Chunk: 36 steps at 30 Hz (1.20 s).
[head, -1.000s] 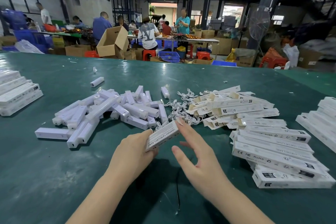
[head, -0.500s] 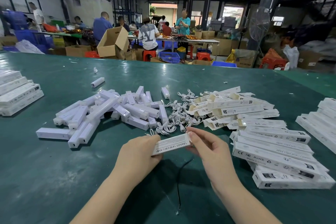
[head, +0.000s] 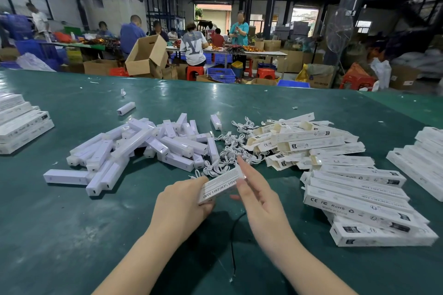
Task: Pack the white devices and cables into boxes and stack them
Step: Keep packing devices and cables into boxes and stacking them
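Table: green top [head: 72, 235], work laid out across it.
Box in hand: one long white box [head: 221, 184], held above table centre, near end toward the person, far end up toward cable pile.
Left hand [head: 179, 201]: grips near end of box, fingers curled round it.
Right hand [head: 256, 193]: fingers straight, lying along far end/side of box; looks like pressing a flap shut, can't confirm.
Devices: loose pile of white sticks [head: 143, 148], left of centre, not yet boxed; one stray [head: 125, 108] further back.
Cables: tangle of white cables [head: 227, 155], between devices and boxes, just beyond the held box.
Empty boxes: heap w/ open flaps [head: 299, 139], right of cables.
Done boxes: row at right [head: 364, 201], more at far right [head: 422, 163] and far left [head: 21, 124].
Progress: approx. mid-job; plenty packed, many devices left.
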Each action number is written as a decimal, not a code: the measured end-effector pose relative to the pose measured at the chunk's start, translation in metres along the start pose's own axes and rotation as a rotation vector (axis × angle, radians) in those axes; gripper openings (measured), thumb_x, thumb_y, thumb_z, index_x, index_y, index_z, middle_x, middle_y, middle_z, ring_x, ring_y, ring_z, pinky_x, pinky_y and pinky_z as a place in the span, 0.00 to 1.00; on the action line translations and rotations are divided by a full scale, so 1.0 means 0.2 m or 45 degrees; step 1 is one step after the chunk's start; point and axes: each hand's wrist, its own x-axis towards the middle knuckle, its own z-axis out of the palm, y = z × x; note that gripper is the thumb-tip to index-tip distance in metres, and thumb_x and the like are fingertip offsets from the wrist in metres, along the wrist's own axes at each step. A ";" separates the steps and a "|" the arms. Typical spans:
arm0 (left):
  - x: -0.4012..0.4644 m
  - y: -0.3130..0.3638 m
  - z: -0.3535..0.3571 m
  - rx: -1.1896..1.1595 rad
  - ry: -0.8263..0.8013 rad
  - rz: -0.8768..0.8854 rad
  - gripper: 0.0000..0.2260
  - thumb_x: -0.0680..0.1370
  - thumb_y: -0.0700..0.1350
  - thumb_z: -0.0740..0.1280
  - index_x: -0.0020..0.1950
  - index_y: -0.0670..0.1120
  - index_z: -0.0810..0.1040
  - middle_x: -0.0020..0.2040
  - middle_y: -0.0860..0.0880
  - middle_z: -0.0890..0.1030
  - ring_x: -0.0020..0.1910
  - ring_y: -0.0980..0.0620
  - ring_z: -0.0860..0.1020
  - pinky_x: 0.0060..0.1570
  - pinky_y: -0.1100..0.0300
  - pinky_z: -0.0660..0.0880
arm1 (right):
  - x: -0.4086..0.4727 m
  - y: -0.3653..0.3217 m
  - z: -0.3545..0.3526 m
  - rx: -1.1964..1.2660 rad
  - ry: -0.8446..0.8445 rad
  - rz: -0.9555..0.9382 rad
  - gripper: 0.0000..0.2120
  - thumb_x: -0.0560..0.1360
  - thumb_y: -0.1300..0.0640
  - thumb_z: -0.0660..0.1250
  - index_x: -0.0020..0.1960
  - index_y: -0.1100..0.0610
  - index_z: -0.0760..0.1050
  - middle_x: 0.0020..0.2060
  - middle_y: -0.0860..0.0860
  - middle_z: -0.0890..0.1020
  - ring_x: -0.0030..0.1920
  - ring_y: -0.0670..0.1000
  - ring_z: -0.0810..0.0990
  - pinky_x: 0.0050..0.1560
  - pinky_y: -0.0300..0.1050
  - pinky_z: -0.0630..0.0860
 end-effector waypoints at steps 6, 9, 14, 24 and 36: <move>-0.02 0.02 -0.01 -0.095 0.050 0.085 0.08 0.73 0.52 0.64 0.50 0.52 0.73 0.45 0.53 0.80 0.47 0.46 0.77 0.46 0.54 0.75 | -0.04 0.01 0.03 0.088 -0.192 0.009 0.29 0.80 0.53 0.63 0.71 0.29 0.56 0.64 0.40 0.77 0.65 0.42 0.75 0.69 0.52 0.71; -0.03 0.05 0.00 -0.230 0.058 0.181 0.11 0.72 0.54 0.67 0.52 0.55 0.71 0.47 0.57 0.80 0.49 0.50 0.77 0.46 0.56 0.74 | -0.03 0.00 0.03 0.173 0.016 0.006 0.33 0.80 0.61 0.64 0.70 0.29 0.57 0.54 0.44 0.84 0.55 0.45 0.82 0.54 0.42 0.79; -0.04 0.04 0.02 -0.435 0.102 0.258 0.16 0.71 0.57 0.68 0.58 0.62 0.71 0.50 0.67 0.76 0.50 0.62 0.73 0.48 0.64 0.71 | 0.03 -0.05 -0.06 0.415 0.507 0.247 0.23 0.78 0.55 0.66 0.71 0.47 0.66 0.45 0.42 0.85 0.42 0.38 0.83 0.46 0.37 0.78; -0.05 0.07 0.04 -0.810 0.025 0.496 0.23 0.70 0.51 0.69 0.62 0.67 0.68 0.56 0.62 0.75 0.48 0.58 0.76 0.43 0.68 0.71 | 0.01 -0.10 0.01 0.989 0.271 0.671 0.20 0.65 0.56 0.73 0.55 0.62 0.79 0.45 0.61 0.85 0.40 0.52 0.85 0.38 0.43 0.82; -0.03 0.02 0.08 -0.696 -0.055 0.413 0.11 0.74 0.47 0.68 0.53 0.61 0.74 0.47 0.60 0.76 0.39 0.54 0.76 0.39 0.68 0.71 | 0.06 -0.08 -0.05 1.321 0.718 0.826 0.12 0.68 0.70 0.73 0.50 0.65 0.77 0.49 0.60 0.80 0.49 0.55 0.81 0.32 0.34 0.79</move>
